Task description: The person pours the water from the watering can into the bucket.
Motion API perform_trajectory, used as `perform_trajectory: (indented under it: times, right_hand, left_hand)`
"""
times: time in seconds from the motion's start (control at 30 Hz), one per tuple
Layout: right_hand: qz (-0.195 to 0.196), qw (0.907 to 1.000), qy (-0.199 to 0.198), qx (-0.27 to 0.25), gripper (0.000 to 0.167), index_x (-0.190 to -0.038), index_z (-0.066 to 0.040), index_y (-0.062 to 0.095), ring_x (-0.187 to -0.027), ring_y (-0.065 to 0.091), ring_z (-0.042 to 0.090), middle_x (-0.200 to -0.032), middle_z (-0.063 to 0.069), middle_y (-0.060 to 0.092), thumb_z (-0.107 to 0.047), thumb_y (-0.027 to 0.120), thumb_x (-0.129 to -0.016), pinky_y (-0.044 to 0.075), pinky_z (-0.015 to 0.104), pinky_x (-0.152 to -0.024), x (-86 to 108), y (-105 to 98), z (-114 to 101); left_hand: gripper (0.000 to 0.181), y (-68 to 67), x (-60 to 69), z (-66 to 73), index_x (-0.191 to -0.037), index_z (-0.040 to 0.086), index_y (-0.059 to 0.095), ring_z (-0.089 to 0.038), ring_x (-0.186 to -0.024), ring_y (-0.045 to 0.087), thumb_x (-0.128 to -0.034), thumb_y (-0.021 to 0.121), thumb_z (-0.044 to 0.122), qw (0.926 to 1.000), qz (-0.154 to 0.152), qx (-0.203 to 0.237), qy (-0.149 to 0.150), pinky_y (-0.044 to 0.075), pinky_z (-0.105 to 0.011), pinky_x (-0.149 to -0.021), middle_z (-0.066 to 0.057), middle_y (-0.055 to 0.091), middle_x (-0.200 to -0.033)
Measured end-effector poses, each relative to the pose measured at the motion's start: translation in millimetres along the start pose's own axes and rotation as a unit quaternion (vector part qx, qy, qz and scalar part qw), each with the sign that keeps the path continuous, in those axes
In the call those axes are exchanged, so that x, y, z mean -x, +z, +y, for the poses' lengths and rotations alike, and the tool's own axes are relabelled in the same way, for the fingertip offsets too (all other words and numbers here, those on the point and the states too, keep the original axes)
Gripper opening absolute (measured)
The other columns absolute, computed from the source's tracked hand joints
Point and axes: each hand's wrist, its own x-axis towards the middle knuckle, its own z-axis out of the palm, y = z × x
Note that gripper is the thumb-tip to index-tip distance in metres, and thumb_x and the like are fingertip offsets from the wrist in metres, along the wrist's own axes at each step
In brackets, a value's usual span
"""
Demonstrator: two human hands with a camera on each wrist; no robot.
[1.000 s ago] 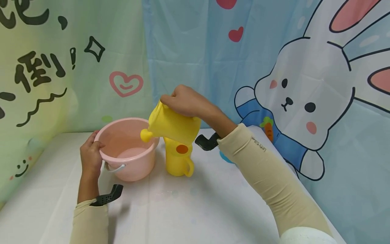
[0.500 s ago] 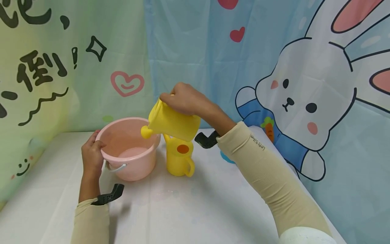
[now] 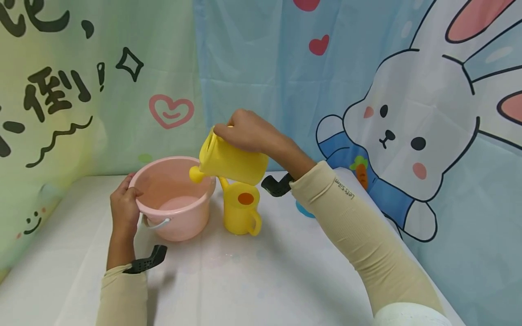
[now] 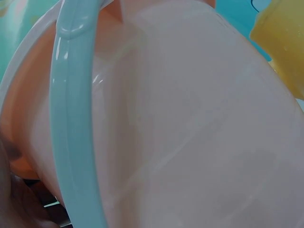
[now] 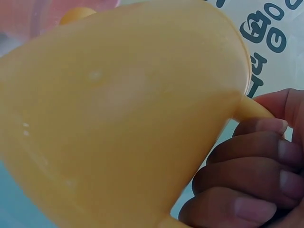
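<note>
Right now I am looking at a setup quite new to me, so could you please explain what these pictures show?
There is no machine: a person works bare-handed. The wide picture is taken from the head, the two close ones from the wrists. The left hand grips a pink bucket at its rim. The right hand holds a yellow watering can by its handle, tilted, spout toward the bucket. On the white table, a second watering can stands upright beside the bucket; a blue thing is partly hidden by the right sleeve.
</note>
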Motion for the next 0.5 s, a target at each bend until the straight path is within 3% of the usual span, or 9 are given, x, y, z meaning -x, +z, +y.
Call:
perform_trajectory:
  times: [0.5]
  right_hand:
    - [-0.012,0.9999,-0.002,0.009,0.049,-0.059,-0.01,0.049,-0.051,0.047,0.016,-0.055,0.002,0.04,-0.041,0.045,-0.096,0.039,0.024,-0.047,-3.8,1.0,2.9]
  left_hand:
    - [0.055,0.0,0.1,-0.3,-0.151,0.009,0.035,-0.023,-0.142,0.03,-0.0961,0.032,0.011,1.0,-0.002,-0.008,0.0,0.029,-0.036,-0.111,-0.004,0.033,-0.155]
